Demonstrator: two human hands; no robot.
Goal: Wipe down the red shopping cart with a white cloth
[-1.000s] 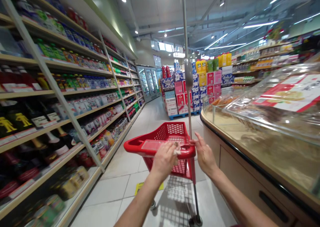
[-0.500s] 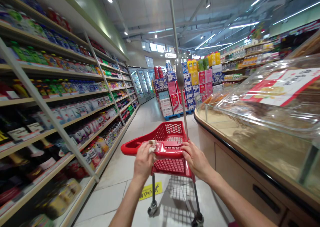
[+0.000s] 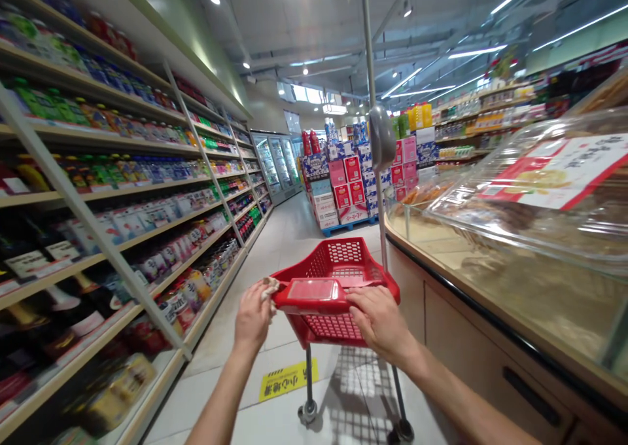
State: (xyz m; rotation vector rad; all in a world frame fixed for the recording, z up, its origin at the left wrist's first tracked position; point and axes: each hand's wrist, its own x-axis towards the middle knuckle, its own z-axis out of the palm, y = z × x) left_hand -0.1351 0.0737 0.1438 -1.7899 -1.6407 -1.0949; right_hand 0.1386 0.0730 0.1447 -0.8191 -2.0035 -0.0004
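Observation:
In front of me stands a small red shopping cart (image 3: 338,252) with a plastic basket and a pole on its right side. My left hand (image 3: 252,317) is closed round a crumpled whitish cloth (image 3: 269,288), at the left end of the cart's handle bar. The cloth touches the red plastic there. My right hand (image 3: 380,314) grips the right part of the handle (image 3: 314,290), its fingers over the top. Between both hands a pale label panel shows on the handle. Inside the basket no goods are visible.
Shelves of bottles and packs (image 3: 161,183) line the left. A glass-edged counter (image 3: 471,281) with a clear packed tray (image 3: 534,183) runs along the right. Stacked boxes (image 3: 350,190) stand ahead on a blue pallet. A yellow sign (image 3: 288,379) lies on the tiled floor.
My left hand has slid left along the handle with the cloth, from near the middle to its left end. The cart has swung, its pole now farther right. My right hand keeps hold.

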